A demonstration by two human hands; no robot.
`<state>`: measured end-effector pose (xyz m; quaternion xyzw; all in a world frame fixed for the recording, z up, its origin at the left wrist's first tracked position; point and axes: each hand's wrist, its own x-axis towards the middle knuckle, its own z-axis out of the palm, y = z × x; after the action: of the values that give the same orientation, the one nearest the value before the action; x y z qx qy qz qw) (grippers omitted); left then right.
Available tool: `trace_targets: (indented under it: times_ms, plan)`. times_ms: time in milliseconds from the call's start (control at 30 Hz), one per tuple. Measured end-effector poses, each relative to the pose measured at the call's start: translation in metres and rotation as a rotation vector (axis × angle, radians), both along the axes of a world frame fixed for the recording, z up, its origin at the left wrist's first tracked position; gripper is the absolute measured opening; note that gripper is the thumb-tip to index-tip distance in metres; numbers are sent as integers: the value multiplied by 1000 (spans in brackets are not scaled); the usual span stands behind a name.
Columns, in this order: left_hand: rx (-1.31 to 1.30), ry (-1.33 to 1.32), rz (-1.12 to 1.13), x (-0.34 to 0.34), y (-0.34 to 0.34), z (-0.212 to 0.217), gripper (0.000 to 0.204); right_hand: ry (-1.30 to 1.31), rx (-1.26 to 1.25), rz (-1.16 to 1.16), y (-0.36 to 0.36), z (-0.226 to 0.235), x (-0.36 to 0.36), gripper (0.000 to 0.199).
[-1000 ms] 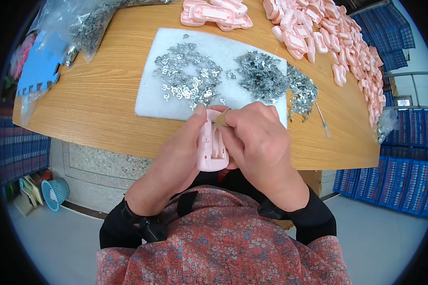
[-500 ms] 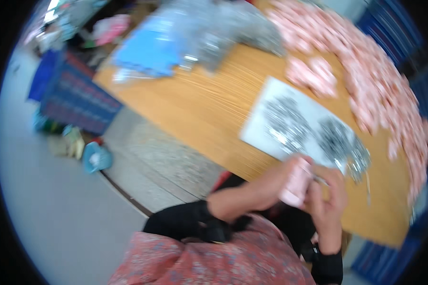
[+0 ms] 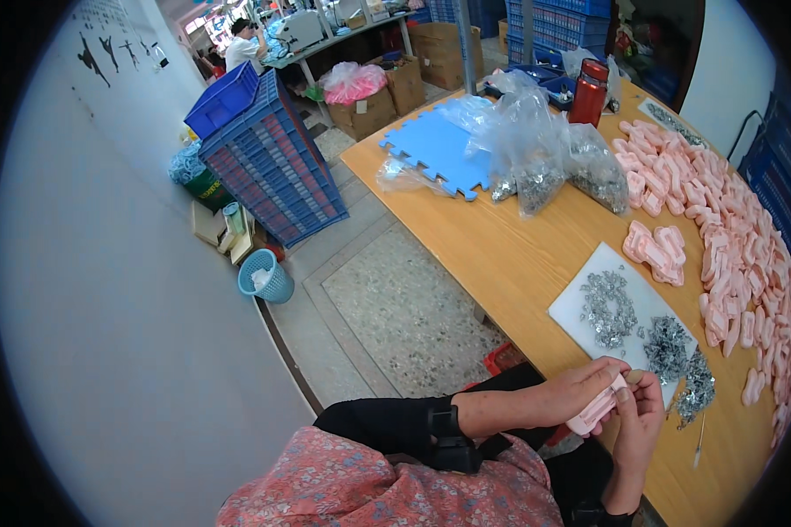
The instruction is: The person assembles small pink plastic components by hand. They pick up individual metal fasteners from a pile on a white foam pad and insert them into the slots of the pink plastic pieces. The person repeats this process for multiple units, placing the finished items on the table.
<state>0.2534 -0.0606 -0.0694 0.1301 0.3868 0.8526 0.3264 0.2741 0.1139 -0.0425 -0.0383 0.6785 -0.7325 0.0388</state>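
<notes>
My left hand is closed round a pale pink moulded plastic part, which tilts over the table's near edge. At the part's upper end, my right hand is closed, thumb and fingertips pinched against it. Whatever small thing those right fingers may grip is too hidden to name. Just beyond both hands lies a white board, bearing loose small metal pieces and a denser heap of metal pieces. More metal pieces spill past its right corner, near a thin stick-like tool.
A large spread of pink parts covers the table's right side; a small group lies apart. Clear bags of metal pieces, a blue foam mat and a red flask stand farther back. Blue crates and a bin are left.
The view has tilted up and turned, bringing in the far room and a person at a bench. Both hands stay together on the pink part, which now sits lower and farther right in view.
</notes>
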Motion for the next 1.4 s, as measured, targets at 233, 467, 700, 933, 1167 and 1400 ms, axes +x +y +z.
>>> trace_targets:
  times_ms: [233, 467, 700, 933, 1167, 1400]
  plan:
    - [-109, 105, 65, 11, 11, 2, 49, 62, 95, -42, -7, 6, 16, 19]
    - [-40, 9, 38, 15, 14, 8, 47, -13, -57, -75, 12, -3, 18, 16]
    - [-412, 290, 46, -8, 14, 10, 38, 2, 60, -188, 30, -12, 7, 23]
    - [-242, -159, 33, -12, 40, 18, 45, -64, -158, -174, 33, -17, 25, 33]
    - [-421, 10, -1, -21, 50, 12, 40, -177, -184, -212, 53, -19, 24, 33]
    - [-814, 706, -80, -39, 52, 17, 37, -211, -103, -202, 59, -26, 29, 33]
